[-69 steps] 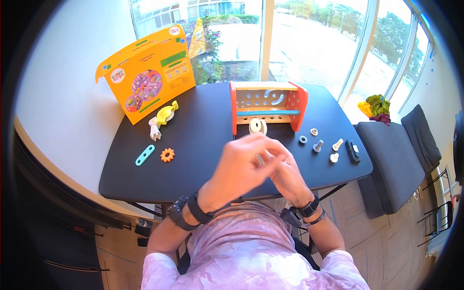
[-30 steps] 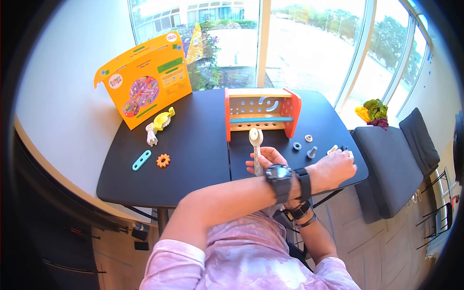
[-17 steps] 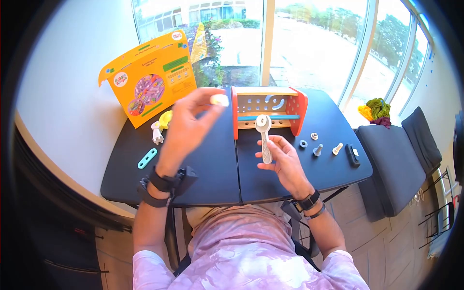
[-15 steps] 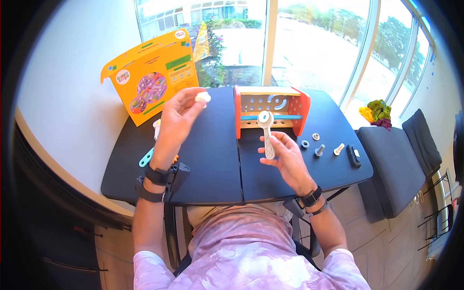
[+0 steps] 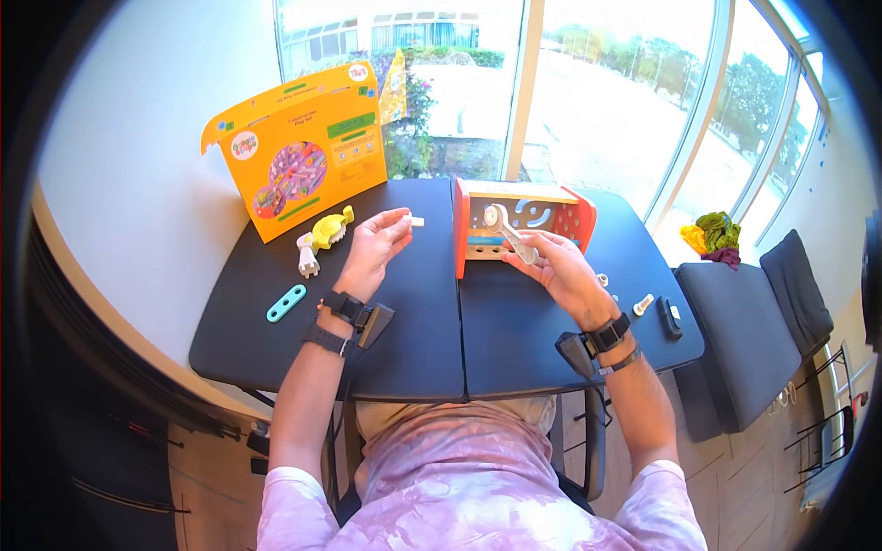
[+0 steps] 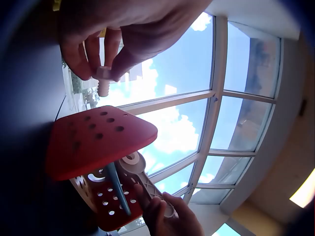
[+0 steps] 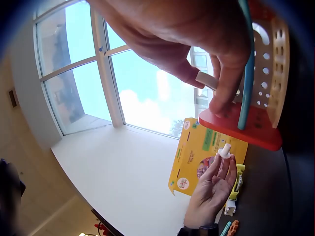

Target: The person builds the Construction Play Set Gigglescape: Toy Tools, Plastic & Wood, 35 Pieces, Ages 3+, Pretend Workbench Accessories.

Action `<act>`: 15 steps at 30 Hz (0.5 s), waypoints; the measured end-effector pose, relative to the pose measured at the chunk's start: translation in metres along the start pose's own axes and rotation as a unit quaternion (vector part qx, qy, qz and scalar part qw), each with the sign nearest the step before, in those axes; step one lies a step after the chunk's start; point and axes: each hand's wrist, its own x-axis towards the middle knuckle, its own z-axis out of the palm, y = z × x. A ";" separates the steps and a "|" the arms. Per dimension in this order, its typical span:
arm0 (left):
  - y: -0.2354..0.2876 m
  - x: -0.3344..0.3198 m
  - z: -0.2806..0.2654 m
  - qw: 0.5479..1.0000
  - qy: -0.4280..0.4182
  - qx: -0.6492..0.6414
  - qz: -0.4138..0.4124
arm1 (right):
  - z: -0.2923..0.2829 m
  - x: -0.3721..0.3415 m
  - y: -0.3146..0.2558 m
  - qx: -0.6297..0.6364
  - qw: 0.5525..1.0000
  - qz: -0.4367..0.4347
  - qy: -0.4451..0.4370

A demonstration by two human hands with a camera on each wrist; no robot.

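My left hand (image 5: 372, 250) pinches a cream toy bolt (image 5: 417, 221) by its head. The threaded shank of the bolt (image 6: 103, 88) points toward the red side panel (image 6: 101, 140) of the toy toolbox, a short gap apart in the left wrist view. My right hand (image 5: 568, 275) grips the handle of a light grey toy wrench (image 5: 514, 243), tilted before the toolbox's open front. A pale round piece (image 6: 131, 158) sits in the wrench's head. The toolbox (image 5: 462, 230) has red ends and a blue rod (image 6: 117, 189) between them.
A yellow cardboard box (image 5: 322, 165) stands at the back left. Before it lie a yellow and white toy piece (image 5: 328, 234) and a teal strip (image 5: 287, 303). Another cream bolt (image 5: 643, 304) and a black object (image 5: 670, 318) lie at the right. Windows stand behind the table.
My left hand reached across to the right, picked up the cream bolt and carried it back left of the toolbox. My right hand has lifted forward, bringing the wrench before the toolbox.
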 end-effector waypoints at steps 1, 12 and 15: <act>-0.005 0.005 0.004 1.000 0.005 0.013 0.003 | 0.002 0.004 -0.002 0.004 1.000 0.000 0.001; -0.033 0.026 0.027 0.998 0.013 0.050 -0.019 | 0.013 0.056 -0.011 -0.021 0.999 0.048 0.010; -0.034 0.025 0.030 0.998 0.010 0.048 -0.030 | 0.007 0.068 -0.013 -0.021 0.998 0.055 -0.014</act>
